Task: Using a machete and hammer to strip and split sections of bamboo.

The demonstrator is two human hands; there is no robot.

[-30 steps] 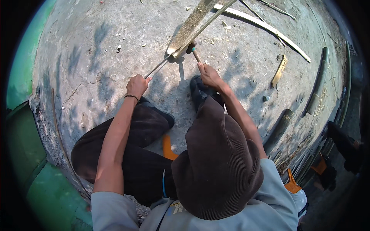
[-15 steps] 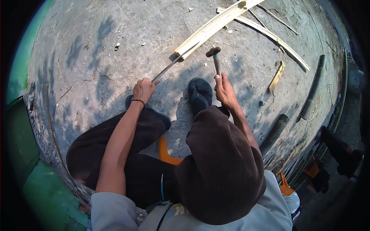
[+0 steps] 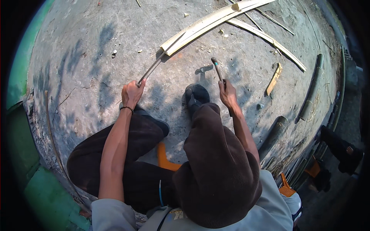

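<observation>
My left hand (image 3: 133, 93) is closed around a long thin metal rod (image 3: 155, 66) that slants up and away. The rod's far part lies over the near end of a split bamboo piece (image 3: 208, 27), pale side up on the ground. I cannot make out exactly how the tip meets the bamboo. My right hand (image 3: 228, 95) grips the wooden handle of a hammer (image 3: 218, 72). The hammer's dark head is raised off the ground, to the right of the rod, and its shadow falls to the left.
Another bamboo strip (image 3: 269, 41) crosses beneath the split piece. A short bamboo offcut (image 3: 273, 79) and dark green bamboo poles (image 3: 313, 89) lie at right. An orange seat (image 3: 163, 157) shows between my legs. Another person (image 3: 341, 148) is at the far right.
My left hand and the rod have shifted left and nearer to me. The bamboo's near end has moved left too. The hammer has turned in my right hand and its head sits slightly lower in view.
</observation>
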